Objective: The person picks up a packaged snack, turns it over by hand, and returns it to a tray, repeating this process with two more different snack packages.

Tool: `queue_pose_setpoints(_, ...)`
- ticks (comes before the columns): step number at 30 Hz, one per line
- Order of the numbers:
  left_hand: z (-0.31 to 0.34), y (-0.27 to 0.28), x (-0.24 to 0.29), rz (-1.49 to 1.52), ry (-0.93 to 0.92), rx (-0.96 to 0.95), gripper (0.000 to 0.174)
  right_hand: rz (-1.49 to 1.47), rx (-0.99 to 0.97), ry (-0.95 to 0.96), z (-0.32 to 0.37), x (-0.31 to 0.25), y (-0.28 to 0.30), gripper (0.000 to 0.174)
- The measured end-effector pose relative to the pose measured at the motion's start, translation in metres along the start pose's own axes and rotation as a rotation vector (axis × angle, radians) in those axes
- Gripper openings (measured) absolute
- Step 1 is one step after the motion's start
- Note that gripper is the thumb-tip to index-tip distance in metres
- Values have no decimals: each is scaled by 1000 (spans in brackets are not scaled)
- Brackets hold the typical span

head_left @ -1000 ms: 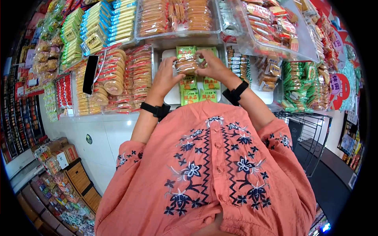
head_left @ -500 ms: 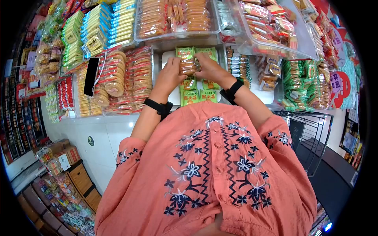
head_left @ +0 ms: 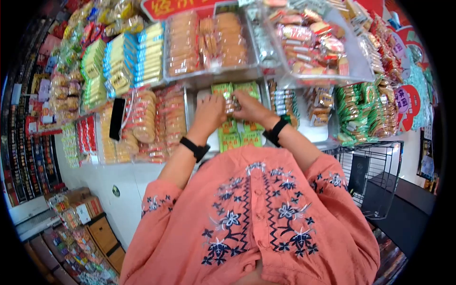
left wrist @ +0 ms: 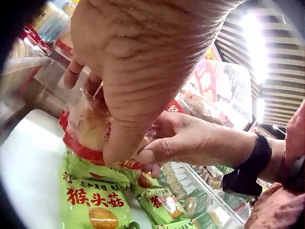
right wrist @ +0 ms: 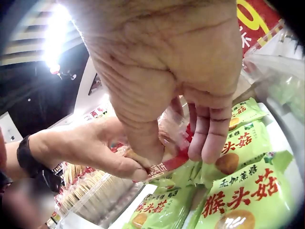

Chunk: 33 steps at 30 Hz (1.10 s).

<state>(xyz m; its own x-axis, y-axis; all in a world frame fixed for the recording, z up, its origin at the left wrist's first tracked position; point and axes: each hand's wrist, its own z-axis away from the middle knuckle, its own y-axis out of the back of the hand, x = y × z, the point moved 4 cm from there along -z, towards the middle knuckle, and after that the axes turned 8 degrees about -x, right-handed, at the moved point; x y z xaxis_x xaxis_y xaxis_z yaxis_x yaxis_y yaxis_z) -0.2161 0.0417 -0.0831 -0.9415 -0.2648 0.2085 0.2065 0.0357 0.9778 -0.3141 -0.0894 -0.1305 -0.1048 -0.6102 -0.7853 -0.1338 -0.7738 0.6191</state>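
Note:
Between both hands is a clear, red-printed packet of biscuits point(left wrist: 90, 129), over the bin in the middle. My left hand point(head_left: 209, 114) grips its left side, with the thumb along the near face and the fingers curled behind. From the right, my right hand point(head_left: 254, 111) holds the other side; its thumb and fingers show around the wrapper point(right wrist: 180, 160) in the right wrist view. The hands hide much of the packet. Green snack packets point(right wrist: 243, 195) with red lettering lie in rows just below it, on a white tray base point(left wrist: 28, 162).
Behind the hands stands a raised clear bin of stacked brown biscuits point(head_left: 183, 42), and a slanted clear bin point(head_left: 351, 71) juts out at right. Round packaged biscuits point(head_left: 142, 118) fill the left bin. A black panel point(head_left: 117, 118) hangs there. At lower right is a wire cart point(head_left: 380, 166).
The head view has tilted up, so the shelves and hands sit lower in the picture. Both hands stay on the biscuit packet and now cover more of it.

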Motion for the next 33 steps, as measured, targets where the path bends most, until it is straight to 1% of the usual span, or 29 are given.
queue_pose_setpoints(2, -2, 3, -1, -5, -7, -108, 56, -10, 16, 30, 2, 1, 0, 50)
queue_pose_setpoints(4, -2, 20, 1, 35, -56, -85, 57, -51, 12, 79, 5, -14, 13, 51)
queue_pose_setpoints(6, -1, 42, 4, 44, -97, -65, 57, -93, -2, 58, 7, -28, 26, 60)
queue_pose_setpoints(7, -2, 59, 6, 6, -103, -66, 55, -196, -9, 11, 9, -40, 35, 63)
queue_pose_setpoints(9, -9, 101, 8, -4, -72, -128, 53, -403, -22, -80, 12, -62, 52, 71)
queue_pose_setpoints(10, -12, 119, 6, -10, -58, -158, 52, -427, -9, -100, 13, -66, 59, 73)
queue_pose_setpoints(12, -31, 154, -9, 95, -118, -89, 51, -476, 20, -138, 14, -66, 73, 78)
queue_pose_setpoints(13, -44, 181, -7, 74, -103, -47, 53, -438, 34, -129, 14, -59, 73, 78)
queue_pose_setpoints(14, -59, 189, -19, 26, -162, 62, 53, -442, 29, -149, 15, -54, 72, 78)
queue_pose_setpoints(15, -76, 205, -23, -10, -131, 75, 52, -447, 23, -169, 16, -50, 71, 77)
queue_pose_setpoints(16, -93, 214, -27, 16, -203, 176, 50, -451, 16, -190, 17, -46, 69, 77)
queue_pose_setpoints(17, -115, 216, -38, -9, -127, 134, 48, -435, 40, -176, 19, -42, 66, 74)
queue_pose_setpoints(20, -179, 207, -62, -86, -77, 90, 50, -463, 57, -189, 23, -34, 61, 72)
queue_pose_setpoints(23, -230, 181, -82, -236, -75, 76, 53, -486, 38, -185, 27, -29, 62, 69)
queue_pose_setpoints(24, -244, 173, -87, -240, -72, 65, 53, -492, 28, -192, 28, -29, 63, 68)
queue_pose_setpoints(26, -267, 161, -91, -251, -68, 44, 54, -516, 19, -220, 32, -28, 62, 67)
queue_pose_setpoints(30, -295, 149, -89, -253, 0, -72, 55, -556, 0, -251, 31, -37, 65, 64)
queue_pose_setpoints(33, -313, 136, -94, -230, -16, -84, 55, -607, 15, -241, 26, -49, 69, 60)
